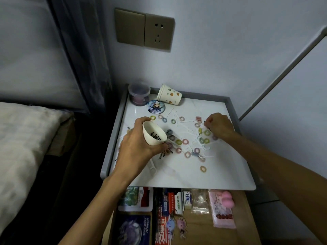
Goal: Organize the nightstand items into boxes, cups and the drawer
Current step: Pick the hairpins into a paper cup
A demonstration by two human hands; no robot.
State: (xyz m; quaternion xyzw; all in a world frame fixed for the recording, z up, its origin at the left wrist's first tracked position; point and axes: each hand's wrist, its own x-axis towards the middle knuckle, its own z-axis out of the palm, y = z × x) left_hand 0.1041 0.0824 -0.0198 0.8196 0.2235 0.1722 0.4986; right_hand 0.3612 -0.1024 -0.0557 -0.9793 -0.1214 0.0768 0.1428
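Note:
My left hand [136,147] grips a white paper cup [153,133], tilted toward me, with several black hairpins inside. My right hand [220,125] pinches a thin black hairpin [206,125] over the right side of the nightstand top [177,174]. Several small pastel hair ties [185,142] and white floss picks [185,134] lie scattered between my hands. More black hairpins [166,153] lie under my left hand. A spotted paper cup [170,94] lies on its side at the back. The drawer [198,225] below stands open.
A lidded clear round box [139,92] and a round picture badge [155,106] sit at the back left. The drawer holds packets, cards, keychains and a pink puff [227,198]. A bed [21,138] lies to the left; a wall socket [159,33] is above.

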